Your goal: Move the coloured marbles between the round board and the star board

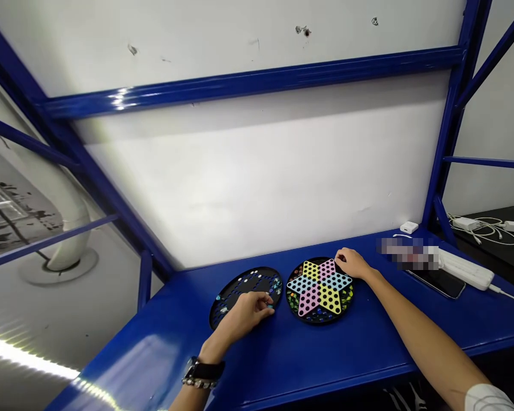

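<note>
Two round black boards lie side by side on a blue table (282, 354). The left black board (240, 285) holds scattered marbles. The right one is a Chinese checkers board (320, 283) with a pastel six-pointed star. My left hand (244, 315) rests over the near edge of the left board, its fingers pinched on a small blue marble (270, 307). My right hand (352, 264) lies curled on the far right rim of the star board, gripping its edge.
A white power strip (466, 269) and a dark phone (439, 282) lie at the table's right. A small white charger (408, 227) sits by the wall. Blue frame bars run along both sides and overhead. White cables lie on a black surface (497, 228) further right.
</note>
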`<state>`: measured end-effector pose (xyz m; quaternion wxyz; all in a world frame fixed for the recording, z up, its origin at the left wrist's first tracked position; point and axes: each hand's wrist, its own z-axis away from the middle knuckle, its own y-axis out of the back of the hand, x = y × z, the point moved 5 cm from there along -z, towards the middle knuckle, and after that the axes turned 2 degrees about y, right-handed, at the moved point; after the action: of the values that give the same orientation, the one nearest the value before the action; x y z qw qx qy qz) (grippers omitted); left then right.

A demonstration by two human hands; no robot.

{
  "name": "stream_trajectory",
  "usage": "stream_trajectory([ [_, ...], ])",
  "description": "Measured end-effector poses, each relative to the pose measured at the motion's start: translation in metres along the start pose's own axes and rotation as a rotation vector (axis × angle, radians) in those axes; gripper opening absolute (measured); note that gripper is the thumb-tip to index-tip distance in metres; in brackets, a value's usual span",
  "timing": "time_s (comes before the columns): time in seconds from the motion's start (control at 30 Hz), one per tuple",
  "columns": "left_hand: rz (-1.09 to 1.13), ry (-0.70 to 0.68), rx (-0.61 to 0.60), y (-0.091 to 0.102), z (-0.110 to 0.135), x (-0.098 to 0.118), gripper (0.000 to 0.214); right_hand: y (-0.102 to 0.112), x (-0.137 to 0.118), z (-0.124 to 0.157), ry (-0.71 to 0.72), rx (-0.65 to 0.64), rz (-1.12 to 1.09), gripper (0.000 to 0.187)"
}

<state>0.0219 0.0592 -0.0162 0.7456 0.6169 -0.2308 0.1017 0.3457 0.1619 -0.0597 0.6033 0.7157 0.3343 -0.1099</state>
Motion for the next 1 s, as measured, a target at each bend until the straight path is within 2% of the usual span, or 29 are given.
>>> stream_trajectory([
  [0.1, 0.015, -0.024, 0.063, 0.010, -0.003, 0.017, 0.028, 0.000, 0.001, -0.002, 0.002, 0.016, -0.026, 0.033],
  [0.17, 0.020, -0.098, 0.123, 0.014, -0.010, 0.043, 0.028, 0.000, 0.002, -0.003, 0.003, 0.027, -0.083, 0.038],
  [0.23, 0.017, -0.196, 0.166, 0.012, -0.022, 0.078, 0.026, 0.001, 0.004, -0.005, 0.005, 0.046, -0.145, 0.041],
  [0.33, -0.055, -0.308, 0.221, -0.004, -0.049, 0.133, 0.025, 0.003, 0.005, -0.005, 0.012, 0.080, -0.205, 0.044],
  [0.4, -0.172, -0.399, 0.205, -0.021, -0.068, 0.164, 0.024, 0.006, 0.005, -0.005, 0.021, 0.095, -0.247, 0.047],
  [0.5, -0.315, -0.497, 0.137, -0.047, -0.090, 0.193, 0.018, 0.010, 0.011, -0.007, 0.005, 0.141, -0.343, 0.050],
  [0.63, -0.375, -0.574, 0.052, -0.066, -0.106, 0.203, 0.013, 0.013, 0.026, -0.010, -0.097, 0.233, -0.471, 0.051],
  [0.77, -0.356, -0.618, 0.011, -0.069, -0.109, 0.196, 0.013, 0.011, 0.032, -0.012, -0.141, 0.213, -0.476, 0.053],
  [0.9, -0.278, -0.617, 0.027, -0.059, -0.108, 0.185, 0.012, 0.011, 0.027, -0.010, -0.122, 0.179, -0.425, 0.054],
  [1.0, -0.207, -0.569, 0.081, -0.039, -0.107, 0.167, 0.021, 0.013, 0.023, -0.007, -0.128, 0.161, -0.398, 0.053],
])
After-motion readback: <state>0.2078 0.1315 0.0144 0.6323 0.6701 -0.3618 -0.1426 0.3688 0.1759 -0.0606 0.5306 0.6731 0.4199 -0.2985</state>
